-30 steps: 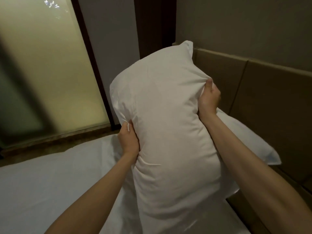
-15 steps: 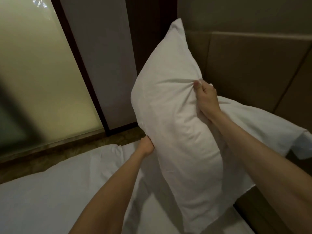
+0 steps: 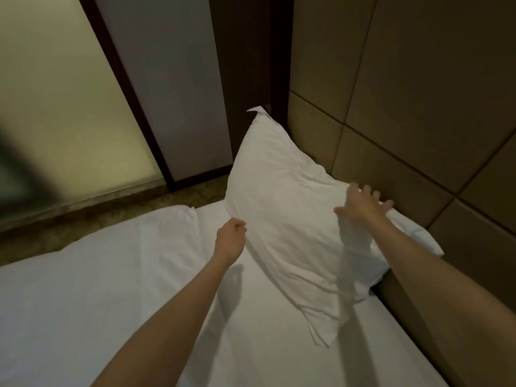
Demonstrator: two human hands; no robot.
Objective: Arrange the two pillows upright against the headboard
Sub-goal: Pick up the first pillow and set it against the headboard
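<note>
Against the headboard (image 3: 391,113), the pillow (image 3: 282,219) now leans, lowered from the air.
Right hand (image 3: 363,203) has let go, fingers wide; left hand (image 3: 230,241) curled at its wrinkled white edge.

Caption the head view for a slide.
Left hand pinches front pillow leaning toward headboard; right hand open.
</note>
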